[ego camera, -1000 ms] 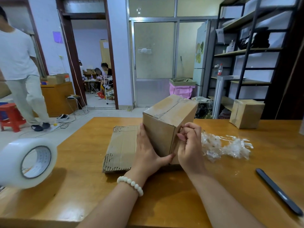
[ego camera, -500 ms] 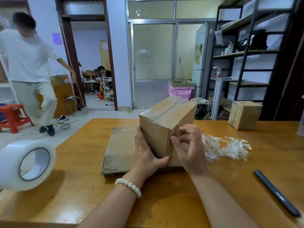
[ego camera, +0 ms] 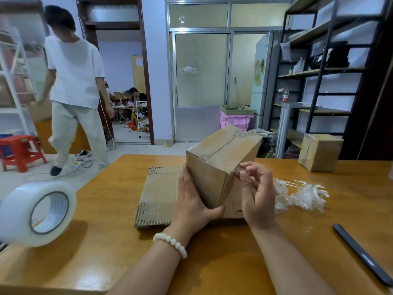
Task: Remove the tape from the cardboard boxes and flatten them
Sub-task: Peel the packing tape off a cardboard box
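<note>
A taped cardboard box (ego camera: pixel 221 158) stands at the middle of the wooden table (ego camera: pixel 106 241), partly on a flattened box (ego camera: pixel 158 196). My left hand (ego camera: pixel 192 201) grips its near left side, thumb under the near corner. At the box's right edge my right hand (ego camera: pixel 256 192) has curled fingers that pinch a strip of clear tape. Crumpled removed tape (ego camera: pixel 302 195) lies to the right. A second taped box (ego camera: pixel 320 152) stands at the far right.
A big roll of clear tape (ego camera: pixel 37 212) stands on the table's left edge. A dark pen-like tool (ego camera: pixel 363 255) lies at the right front. A person in white (ego camera: pixel 74 88) walks on the floor beyond, near a red stool (ego camera: pixel 19 151). Shelves stand at the right.
My right hand has drawn back from the box's right edge, fingers now lifted and pinching tape. The person in white has walked from the far left toward the doorway.
</note>
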Demonstrator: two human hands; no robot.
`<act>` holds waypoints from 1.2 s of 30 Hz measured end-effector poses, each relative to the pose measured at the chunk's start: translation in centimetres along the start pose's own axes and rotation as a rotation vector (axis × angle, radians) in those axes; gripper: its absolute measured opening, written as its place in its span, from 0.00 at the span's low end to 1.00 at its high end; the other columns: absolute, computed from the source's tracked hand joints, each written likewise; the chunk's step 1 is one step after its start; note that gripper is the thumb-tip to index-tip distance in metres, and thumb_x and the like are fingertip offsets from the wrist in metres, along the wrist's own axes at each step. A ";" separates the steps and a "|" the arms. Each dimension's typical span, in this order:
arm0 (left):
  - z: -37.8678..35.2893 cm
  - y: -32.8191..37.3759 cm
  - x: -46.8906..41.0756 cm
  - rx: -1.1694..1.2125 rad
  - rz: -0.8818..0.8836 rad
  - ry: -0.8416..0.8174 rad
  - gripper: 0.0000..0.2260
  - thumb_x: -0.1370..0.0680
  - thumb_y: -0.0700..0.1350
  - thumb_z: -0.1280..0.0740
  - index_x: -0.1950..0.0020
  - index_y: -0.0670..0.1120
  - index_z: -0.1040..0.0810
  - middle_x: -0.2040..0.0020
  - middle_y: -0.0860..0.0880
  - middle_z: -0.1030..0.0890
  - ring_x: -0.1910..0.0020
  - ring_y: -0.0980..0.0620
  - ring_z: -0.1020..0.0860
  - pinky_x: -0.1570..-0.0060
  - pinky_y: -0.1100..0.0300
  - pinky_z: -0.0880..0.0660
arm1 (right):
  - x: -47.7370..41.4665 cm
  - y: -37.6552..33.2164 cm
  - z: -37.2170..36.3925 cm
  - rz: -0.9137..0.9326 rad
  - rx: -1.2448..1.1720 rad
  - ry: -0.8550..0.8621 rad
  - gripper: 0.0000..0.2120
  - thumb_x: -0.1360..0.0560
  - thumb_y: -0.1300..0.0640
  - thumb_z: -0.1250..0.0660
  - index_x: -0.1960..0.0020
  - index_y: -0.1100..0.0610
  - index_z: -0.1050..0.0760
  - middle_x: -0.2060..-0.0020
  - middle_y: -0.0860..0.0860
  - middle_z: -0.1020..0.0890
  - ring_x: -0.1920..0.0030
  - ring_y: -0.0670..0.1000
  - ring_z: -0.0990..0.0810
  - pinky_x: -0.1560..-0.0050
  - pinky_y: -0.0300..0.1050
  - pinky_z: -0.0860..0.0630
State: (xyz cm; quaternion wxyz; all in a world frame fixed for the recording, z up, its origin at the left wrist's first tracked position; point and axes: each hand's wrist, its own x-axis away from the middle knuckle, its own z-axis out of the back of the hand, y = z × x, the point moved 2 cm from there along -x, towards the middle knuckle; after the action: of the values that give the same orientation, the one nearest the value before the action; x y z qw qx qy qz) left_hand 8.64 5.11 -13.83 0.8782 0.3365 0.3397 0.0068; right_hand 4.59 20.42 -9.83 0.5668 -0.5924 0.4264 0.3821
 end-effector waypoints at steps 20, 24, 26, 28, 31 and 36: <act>-0.2 -0.2 -0.1 0.061 -0.001 0.003 0.58 0.40 0.72 0.32 0.35 0.67 0.80 0.28 0.66 0.57 0.24 0.53 0.53 0.24 0.48 0.45 | -7.3 -5.6 2.4 -0.638 -0.009 -0.659 0.10 0.21 0.64 0.38 0.47 0.54 0.21 0.57 0.48 0.15 0.60 0.46 0.16 0.63 0.37 0.21; -0.2 -0.2 -0.2 0.069 -0.001 0.003 0.58 0.40 0.71 0.32 0.34 0.67 0.79 0.24 0.60 0.57 0.23 0.50 0.53 0.25 0.46 0.44 | -8.4 -5.8 2.8 -0.485 0.244 -0.856 0.15 0.21 0.63 0.38 0.43 0.47 0.21 0.53 0.42 0.16 0.69 0.47 0.18 0.59 0.36 0.23; -0.1 -0.1 -0.1 0.077 -0.008 0.003 0.58 0.40 0.70 0.31 0.33 0.68 0.78 0.26 0.63 0.57 0.23 0.50 0.52 0.25 0.45 0.44 | -8.5 -5.4 2.7 -0.414 0.320 -0.879 0.17 0.22 0.64 0.37 0.39 0.45 0.23 0.47 0.38 0.20 0.68 0.45 0.18 0.56 0.35 0.23; 0.0 -0.1 -0.2 0.087 -0.012 0.002 0.58 0.40 0.70 0.30 0.32 0.67 0.77 0.28 0.67 0.56 0.23 0.51 0.52 0.25 0.45 0.43 | -8.6 -5.2 2.2 -0.328 0.372 -0.879 0.22 0.23 0.65 0.35 0.35 0.45 0.26 0.53 0.38 0.19 0.62 0.38 0.19 0.55 0.36 0.23; 0.0 -0.2 -0.2 0.093 -0.011 -0.014 0.59 0.39 0.69 0.30 0.30 0.65 0.75 0.26 0.64 0.56 0.23 0.51 0.51 0.26 0.44 0.41 | -8.6 -4.8 1.6 -0.185 0.378 -0.795 0.26 0.24 0.63 0.33 0.33 0.41 0.33 0.58 0.41 0.21 0.56 0.35 0.24 0.49 0.38 0.25; 0.0 -0.3 -0.2 0.099 0.012 -0.017 0.58 0.40 0.70 0.30 0.32 0.67 0.77 0.26 0.64 0.57 0.23 0.51 0.52 0.26 0.44 0.40 | -8.5 -3.6 0.3 -0.166 0.329 -0.713 0.22 0.24 0.64 0.33 0.32 0.52 0.29 0.59 0.43 0.21 0.58 0.40 0.22 0.50 0.39 0.24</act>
State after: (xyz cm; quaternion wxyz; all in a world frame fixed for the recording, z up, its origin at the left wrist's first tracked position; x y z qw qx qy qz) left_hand 8.40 4.86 -13.85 0.8632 0.3818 0.3301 -0.0075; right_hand 5.09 21.33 -0.69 0.7955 -0.3565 0.2090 0.4431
